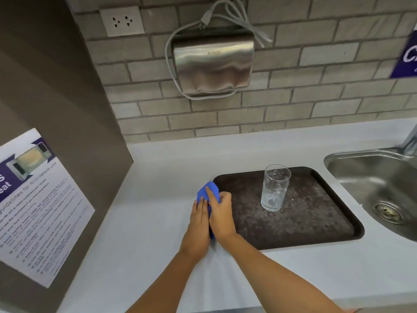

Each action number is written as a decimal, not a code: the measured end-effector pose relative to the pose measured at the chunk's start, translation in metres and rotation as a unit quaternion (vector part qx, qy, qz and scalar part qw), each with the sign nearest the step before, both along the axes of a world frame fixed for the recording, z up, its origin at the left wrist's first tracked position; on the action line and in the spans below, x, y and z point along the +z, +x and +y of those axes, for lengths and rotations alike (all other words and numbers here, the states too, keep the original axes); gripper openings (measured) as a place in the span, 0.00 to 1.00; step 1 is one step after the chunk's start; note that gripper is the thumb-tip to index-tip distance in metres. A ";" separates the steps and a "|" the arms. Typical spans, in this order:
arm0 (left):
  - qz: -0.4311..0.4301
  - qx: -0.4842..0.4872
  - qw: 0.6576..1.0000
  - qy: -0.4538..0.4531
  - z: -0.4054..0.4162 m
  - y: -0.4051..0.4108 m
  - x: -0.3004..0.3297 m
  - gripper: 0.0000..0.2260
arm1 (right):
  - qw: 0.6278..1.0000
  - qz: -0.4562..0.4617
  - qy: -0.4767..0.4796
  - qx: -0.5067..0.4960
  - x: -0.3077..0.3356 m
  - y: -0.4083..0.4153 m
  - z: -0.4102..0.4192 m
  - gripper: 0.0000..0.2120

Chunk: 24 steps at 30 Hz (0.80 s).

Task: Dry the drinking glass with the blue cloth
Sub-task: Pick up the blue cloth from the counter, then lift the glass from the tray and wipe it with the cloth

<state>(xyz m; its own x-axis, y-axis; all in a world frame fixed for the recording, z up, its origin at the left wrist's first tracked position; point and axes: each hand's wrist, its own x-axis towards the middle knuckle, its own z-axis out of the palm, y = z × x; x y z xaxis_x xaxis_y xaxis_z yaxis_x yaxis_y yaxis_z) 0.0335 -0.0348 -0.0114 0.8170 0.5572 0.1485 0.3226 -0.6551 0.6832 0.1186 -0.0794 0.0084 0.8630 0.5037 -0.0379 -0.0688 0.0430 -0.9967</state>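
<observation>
A clear drinking glass point(274, 188) stands upright on a dark speckled tray point(316, 222), water drops on its wall. The blue cloth point(208, 191) is bunched between both my hands on the white counter, just left of the tray's left edge. My left hand point(199, 224) lies flat against the cloth's left side, fingers stretched forward. My right hand point(222, 214) presses on the cloth from the right, index finger along its top. Only the cloth's upper part and a strip between the hands show. Both hands are well left of the glass and apart from it.
A steel sink point(379, 190) with a drain sits right of the tray. A metal hand dryer point(213, 64) hangs on the brick wall above, cord looped. A grey side panel point(67, 109) with a printed notice point(33, 204) closes the left. The white counter point(146, 222) runs to the near edge.
</observation>
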 end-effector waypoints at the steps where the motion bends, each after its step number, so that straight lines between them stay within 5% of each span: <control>1: 0.002 -0.017 0.999 0.030 -0.008 0.006 0.003 0.21 | 1.000 -0.003 0.009 -0.012 0.004 0.005 -0.010 0.19; 8: -0.052 -0.117 0.991 -0.031 -0.066 0.058 0.015 0.14 | 0.995 0.011 0.014 -0.094 0.015 0.046 -0.083 0.15; 13: -0.011 -0.125 0.992 0.019 -0.081 0.077 0.005 0.28 | 0.991 -0.028 -0.001 -0.129 0.017 0.065 -0.123 0.11; 19: -0.007 -0.065 0.990 -0.126 -0.069 0.111 0.008 0.32 | 0.989 -0.030 0.008 -0.142 0.019 0.079 -0.155 0.11; 22: 0.016 -0.108 0.974 -0.196 -0.067 0.137 0.015 0.42 | 0.989 -0.034 0.010 -0.146 0.016 0.083 -0.165 0.11; 24: -0.008 -0.137 0.961 -0.239 -0.066 0.153 0.023 0.39 | 0.988 -0.031 0.014 -0.150 0.012 0.087 -0.171 0.12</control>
<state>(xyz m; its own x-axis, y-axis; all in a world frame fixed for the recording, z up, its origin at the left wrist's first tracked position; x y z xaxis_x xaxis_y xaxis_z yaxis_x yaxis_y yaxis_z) 0.1861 -0.1007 0.0114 0.9426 0.3288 -0.0576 0.1700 -0.3244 0.9305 0.2052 -0.2503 0.0206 0.9737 0.2256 0.0305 0.0126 0.0804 -0.9967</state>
